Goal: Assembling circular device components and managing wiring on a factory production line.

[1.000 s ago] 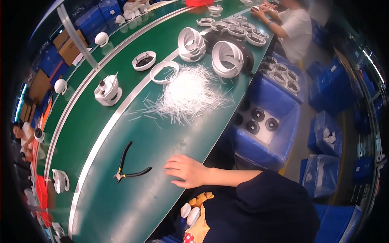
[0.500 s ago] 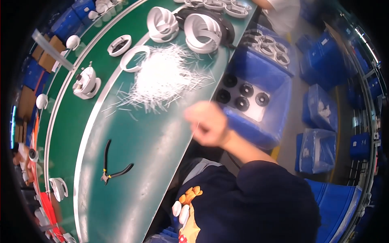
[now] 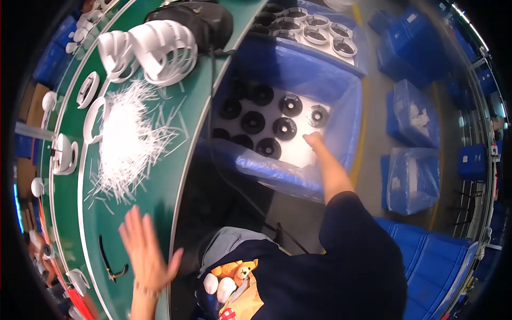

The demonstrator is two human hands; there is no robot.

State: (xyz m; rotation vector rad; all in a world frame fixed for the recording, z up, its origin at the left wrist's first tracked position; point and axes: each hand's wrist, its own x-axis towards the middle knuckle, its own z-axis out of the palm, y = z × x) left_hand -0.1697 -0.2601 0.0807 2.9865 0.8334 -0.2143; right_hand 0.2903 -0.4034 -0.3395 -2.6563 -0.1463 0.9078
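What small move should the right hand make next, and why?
Probably moving the right hand's grip onto the rightmost black disc in the plastic-lined blue bin: it reaches into that bin, lies closer to this disc than to the others there, and no disc shows in it.

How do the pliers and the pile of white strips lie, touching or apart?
Apart: in the head view, green tabletop shows between the black-handled pliers and the pile of white strips.
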